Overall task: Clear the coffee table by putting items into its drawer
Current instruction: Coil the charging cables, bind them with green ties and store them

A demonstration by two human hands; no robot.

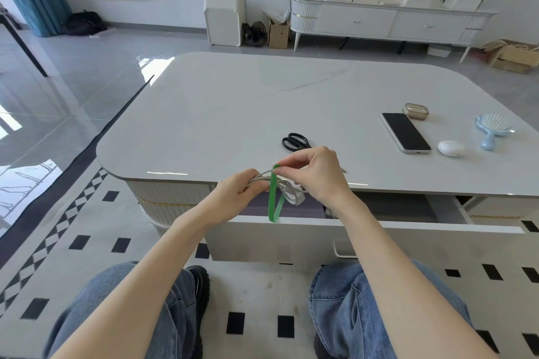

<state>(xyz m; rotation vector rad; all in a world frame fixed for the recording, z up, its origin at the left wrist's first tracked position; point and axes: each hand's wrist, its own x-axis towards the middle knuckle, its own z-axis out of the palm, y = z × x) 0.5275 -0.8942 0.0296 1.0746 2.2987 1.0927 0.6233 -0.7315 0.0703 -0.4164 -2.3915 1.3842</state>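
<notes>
Jeans-clad knees (344,300) were framed before the pulled-out drawer (291,239). Over it, a coiled grey cable (294,197) was gripped by curled fingers of the left hand (240,188), and a green strap (272,198) across it was pinched at its top by the right hand (318,175).

Centre: white rounded coffee table (233,114), its white drawer (379,237) pulled out at the near edge. On the tabletop near that edge: black-handled scissors (295,141). Well right of them, black smartphone (406,132); small brown translucent case (415,111) just behind it; white oval earbud case (450,148) just right of its near end; light blue plastic hairbrush (493,129) rightmost. Above the drawer, nearer than the scissors: grey coiled cable (287,188) with green strap (274,198), between left hand (237,189) and right hand (316,175).
</notes>
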